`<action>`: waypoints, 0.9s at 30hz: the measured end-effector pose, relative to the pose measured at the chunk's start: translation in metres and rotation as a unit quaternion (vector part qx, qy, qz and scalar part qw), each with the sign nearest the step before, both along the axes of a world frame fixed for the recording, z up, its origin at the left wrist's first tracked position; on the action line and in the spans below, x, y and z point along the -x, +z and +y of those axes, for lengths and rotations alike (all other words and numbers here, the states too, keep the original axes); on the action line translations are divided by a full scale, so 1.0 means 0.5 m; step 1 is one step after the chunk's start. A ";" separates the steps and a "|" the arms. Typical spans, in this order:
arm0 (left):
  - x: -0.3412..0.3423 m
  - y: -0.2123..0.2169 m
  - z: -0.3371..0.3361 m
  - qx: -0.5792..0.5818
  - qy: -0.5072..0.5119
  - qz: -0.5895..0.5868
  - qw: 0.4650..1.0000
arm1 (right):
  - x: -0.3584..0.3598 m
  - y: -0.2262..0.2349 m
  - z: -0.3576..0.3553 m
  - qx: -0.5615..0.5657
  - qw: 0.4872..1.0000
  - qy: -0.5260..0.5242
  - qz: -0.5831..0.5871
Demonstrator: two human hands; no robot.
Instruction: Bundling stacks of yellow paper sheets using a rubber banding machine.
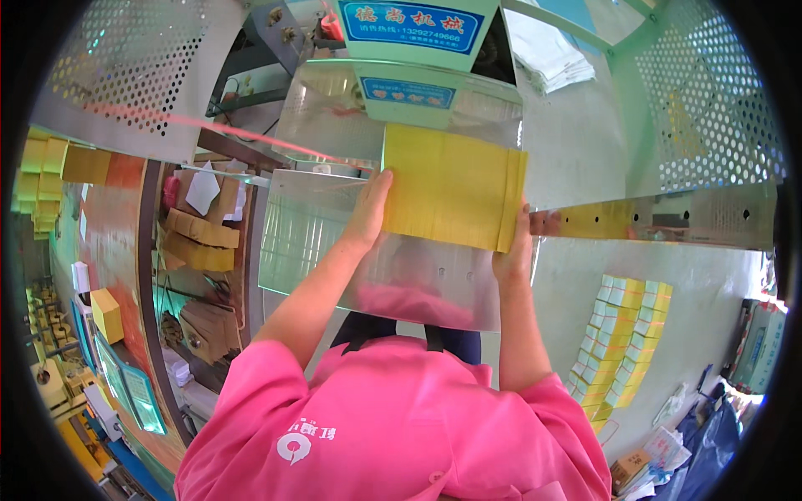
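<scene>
A thick yellow stack of paper (447, 184) is between my two hands, over a shiny metal plate (401, 275). My left hand (373, 207) presses against the stack's left side, thumb along the edge. At the opposite side my right hand (514, 248) grips the lower right corner, where several layered edges show. Most of the fingers of both hands are hidden behind or beside the stack. Whether the stack rests on the plate or is lifted off it, I cannot tell.
A green machine panel with a blue label (409, 29) rises at the far side. A perforated metal bar (668, 219) juts out on the right. Banded yellow-and-white bundles (618, 342) stand on the floor at right. Brown card pieces (200, 242) lie on a left shelf.
</scene>
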State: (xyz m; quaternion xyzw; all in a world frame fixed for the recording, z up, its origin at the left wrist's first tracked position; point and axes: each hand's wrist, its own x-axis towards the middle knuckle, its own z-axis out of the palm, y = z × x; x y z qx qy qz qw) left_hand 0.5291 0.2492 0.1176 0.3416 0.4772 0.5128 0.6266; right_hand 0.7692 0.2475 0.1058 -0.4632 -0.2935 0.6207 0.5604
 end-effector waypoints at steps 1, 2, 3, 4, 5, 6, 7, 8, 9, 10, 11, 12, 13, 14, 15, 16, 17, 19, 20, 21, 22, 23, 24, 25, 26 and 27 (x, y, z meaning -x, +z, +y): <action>-0.003 -0.003 0.001 0.003 -0.006 -0.002 1.000 | -0.005 -0.005 0.000 0.003 1.000 -0.006 -0.002; -0.002 -0.008 0.006 0.003 -0.010 0.017 1.000 | -0.009 -0.012 0.003 0.011 1.000 -0.007 0.004; -0.004 -0.003 0.010 0.003 -0.014 0.037 0.999 | -0.011 -0.014 0.005 0.020 1.000 -0.007 0.010; -0.011 0.000 0.010 0.007 -0.021 0.035 0.999 | -0.013 -0.014 0.004 0.024 1.000 -0.014 0.009; -0.017 0.004 0.009 0.020 -0.003 0.028 0.999 | -0.014 -0.013 0.002 0.037 0.999 -0.016 0.008; -0.022 0.007 0.011 0.033 0.014 0.022 0.999 | -0.010 -0.009 0.005 0.050 0.999 -0.019 0.008; -0.022 0.002 0.011 0.038 0.008 0.021 0.999 | -0.002 0.001 0.006 0.055 0.998 -0.026 0.007; -0.022 -0.003 0.012 0.021 0.023 0.015 0.999 | 0.008 0.015 0.010 0.079 0.995 -0.057 0.018; -0.028 -0.005 0.015 0.002 0.039 0.008 0.999 | 0.007 0.025 0.014 0.100 0.991 -0.087 0.027; -0.028 -0.008 0.015 0.005 0.034 0.007 0.999 | 0.000 0.010 0.016 0.103 0.990 -0.092 0.026; -0.024 -0.011 0.014 0.012 0.021 0.021 0.999 | -0.006 -0.019 0.015 0.076 0.993 -0.081 0.032; -0.025 -0.008 0.017 0.017 0.010 0.036 0.999 | -0.007 -0.025 0.017 0.048 0.996 -0.067 0.039; -0.031 -0.005 0.018 0.018 0.009 0.036 0.999 | -0.013 -0.028 0.018 0.048 0.996 -0.068 0.039; -0.037 0.000 0.020 0.023 0.012 0.047 0.999 | -0.018 -0.031 0.018 0.055 0.996 -0.065 0.036; -0.040 0.005 0.018 0.031 0.016 0.059 0.998 | -0.016 -0.030 0.016 0.064 0.996 -0.060 0.034; -0.037 0.003 0.017 0.033 0.018 0.062 0.997 | -0.005 -0.007 0.014 0.067 0.995 -0.058 0.037; -0.033 -0.002 0.019 0.024 0.008 0.065 0.998 | 0.004 0.020 0.012 0.075 0.994 -0.060 0.042; -0.032 -0.005 0.025 0.010 -0.003 0.069 0.998 | 0.007 0.035 0.013 0.080 0.994 -0.063 0.050; -0.030 -0.006 0.022 0.025 -0.002 0.054 0.998 | 0.007 0.022 0.013 0.067 0.994 -0.069 0.055; -0.035 -0.009 0.026 0.038 -0.002 0.038 0.999 | 0.001 0.005 0.018 0.054 0.994 -0.076 0.060; -0.044 -0.011 0.029 0.035 -0.001 0.040 0.999 | -0.009 -0.024 0.019 0.051 0.994 -0.076 0.063; -0.052 -0.013 0.032 0.039 0.000 0.033 0.999 | -0.021 -0.060 0.019 0.059 0.993 -0.085 0.063; -0.056 -0.010 0.038 0.043 0.002 0.027 0.999 | -0.022 -0.073 0.025 0.067 0.991 -0.095 0.064; -0.057 -0.006 0.041 0.040 0.002 0.031 0.999 | -0.025 -0.086 0.027 0.065 0.991 -0.095 0.068; -0.055 0.000 0.040 0.048 -0.001 0.033 0.998 | -0.027 -0.098 0.025 0.032 0.994 -0.106 -0.002; -0.052 0.003 0.038 0.058 -0.002 0.036 0.998 | -0.023 -0.090 0.023 0.002 0.991 -0.115 -0.072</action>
